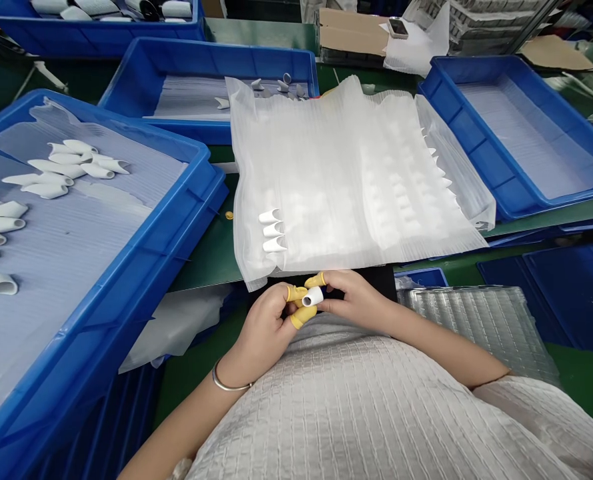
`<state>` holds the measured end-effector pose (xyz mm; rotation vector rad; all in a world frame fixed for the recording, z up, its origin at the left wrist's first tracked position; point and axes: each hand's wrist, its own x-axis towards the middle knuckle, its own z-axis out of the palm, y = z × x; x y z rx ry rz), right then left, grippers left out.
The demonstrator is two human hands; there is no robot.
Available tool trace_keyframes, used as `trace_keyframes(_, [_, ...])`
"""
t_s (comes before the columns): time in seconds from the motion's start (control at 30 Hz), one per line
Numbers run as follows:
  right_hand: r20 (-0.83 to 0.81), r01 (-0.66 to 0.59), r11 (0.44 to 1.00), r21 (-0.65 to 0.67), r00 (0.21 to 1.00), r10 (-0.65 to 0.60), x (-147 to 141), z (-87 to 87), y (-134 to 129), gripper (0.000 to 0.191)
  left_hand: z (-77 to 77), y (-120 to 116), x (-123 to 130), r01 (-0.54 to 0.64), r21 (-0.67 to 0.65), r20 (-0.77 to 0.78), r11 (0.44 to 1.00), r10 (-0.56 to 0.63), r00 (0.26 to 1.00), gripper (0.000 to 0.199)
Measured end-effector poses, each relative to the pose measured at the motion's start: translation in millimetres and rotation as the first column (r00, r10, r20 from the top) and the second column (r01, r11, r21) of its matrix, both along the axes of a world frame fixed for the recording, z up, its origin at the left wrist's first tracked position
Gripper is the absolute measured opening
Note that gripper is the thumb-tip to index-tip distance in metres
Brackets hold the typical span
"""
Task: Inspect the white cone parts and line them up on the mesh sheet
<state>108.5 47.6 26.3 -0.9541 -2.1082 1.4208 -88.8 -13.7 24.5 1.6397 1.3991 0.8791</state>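
Left grip (270,319) and right grip (355,300) pinch 1 white, hollow tube (314,295), its rim round.

At the far side of the green desk (213,257), a phone (397,28) lies on a crumpled white sheet (420,55) beside brown cardboard (352,31), while a clear ribbed plastic tray (481,327) (rather shiny) sits lower down, to the right.
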Motion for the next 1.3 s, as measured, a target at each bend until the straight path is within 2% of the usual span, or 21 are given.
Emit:
trace_keyframes(0.1, [-0.038, 0.000, 0.999, -0.032, 0.999, -0.001, -2.0, -5.0, -0.8, 0.017, 3.0, 0.8, 0.7, 0.024, 0.041, -0.065, 0.999, -0.021, 0.998, 0.018])
trace_keyframes(0.23, [-0.050, -0.022, 1.000, -0.019, 0.999, 0.021, -1.6, -6.8, -2.0, 0.014, 4.6, -0.3, 0.5, 0.035, 0.005, -0.076, 0.999, -0.035, 0.997, 0.018])
trace_keyframes(0.37, [0.012, -0.062, 0.998, 0.031, 0.998, 0.062, 3.2, 1.5, -2.4, 0.016, 7.5, -0.5, -2.3, 0.091, -0.001, -0.115, 0.996, -0.091, 0.989, 0.020])
trace_keyframes(0.43, [-0.008, -0.117, 0.991, -0.064, 0.993, 0.116, 6.7, 9.4, -1.6, 0.025, 10.9, -0.1, -4.7, 0.170, 0.064, -0.138, 0.983, -0.160, 0.977, 0.020])
trace_keyframes(0.5, [-0.061, -0.155, 0.965, -0.211, 0.987, 0.145, 10.1, 19.8, 0.2, 0.028, 15.9, -0.4, -7.2, 0.267, 0.166, -0.166, 0.949, -0.240, 0.957, 0.018])
trace_keyframes(0.57, [-0.078, -0.152, 0.935, -0.321, 0.988, 0.134, 12.3, 33.6, 2.7, 0.029, 22.3, -1.9, -9.5, 0.342, 0.300, -0.218, 0.890, -0.285, 0.933, 0.017])
trace_keyframes(0.63, [-0.031, -0.145, 0.912, -0.384, 0.989, 0.145, 12.6, 51.6, 6.0, 0.031, 29.2, -4.4, -11.8, 0.368, 0.438, -0.282, 0.821, -0.263, 0.923, 0.020])
trace_keyframes(0.73, [0.048, -0.222, 0.873, -0.434, 0.962, 0.268, 7.3, 83.7, 15.9, 0.028, 37.8, -8.2, -16.9, 0.338, 0.584, -0.323, 0.738, -0.171, 0.931, 0.021])
trace_keyframes(0.77, [0.064, -0.253, 0.872, -0.419, 0.950, 0.306, 3.2, 93.7, 22.0, 0.027, 39.5, -9.2, -19.2, 0.306, 0.603, -0.305, 0.737, -0.142, 0.942, 0.018])
trace_keyframes(0.83, [0.115, -0.266, 0.920, -0.287, 0.944, 0.309, -9.4, 108.5, 40.1, 0.024, 41.0, -10.6, -24.4, 0.193, 0.592, -0.234, 0.782, -0.063, 0.970, 0.011])
trace_keyframes(0.9, [0.208, -0.183, 0.982, -0.049, 0.960, 0.189, -27.8, 112.7, 65.7, 0.022, 40.3, -11.8, -29.2, 0.052, 0.534, -0.169, 0.844, 0.046, 0.984, 0.021])
trace_keyframes(0.97, [0.318, -0.070, 0.983, 0.171, 0.948, 0.012, -49.2, 106.0, 95.2, 0.021, 38.8, -13.7, -32.8, -0.031, 0.475, -0.148, 0.879, 0.115, 0.982, 0.025])
trace_keyframes(1.0, [0.378, -0.050, 0.971, 0.233, 0.925, -0.044, -59.8, 99.5, 109.5, 0.020, 38.0, -15.2, -34.3, -0.039, 0.451, -0.152, 0.892, 0.120, 0.981, 0.025])
trace_keyframes(1.1, [0.522, -0.064, 0.915, 0.398, 0.836, -0.168, -85.4, 75.9, 142.1, 0.021, 36.3, -21.2, -40.0, 0.002, 0.395, -0.191, 0.919, 0.080, 0.978, 0.025])
trace_keyframes(1.2, [0.567, -0.100, 0.877, 0.470, 0.795, -0.214, -98.5, 57.5, 154.4, 0.023, 35.4, -27.7, -50.7, 0.013, 0.346, -0.250, 0.938, 0.079, 0.965, 0.027])
trace_keyframes(1.3, [0.603, -0.147, 0.870, 0.471, 0.773, -0.196, -103.3, 49.7, 155.9, 0.025, 37.3, -30.4, -64.2, -0.029, 0.287, -0.291, 0.957, 0.116, 0.950, 0.023])
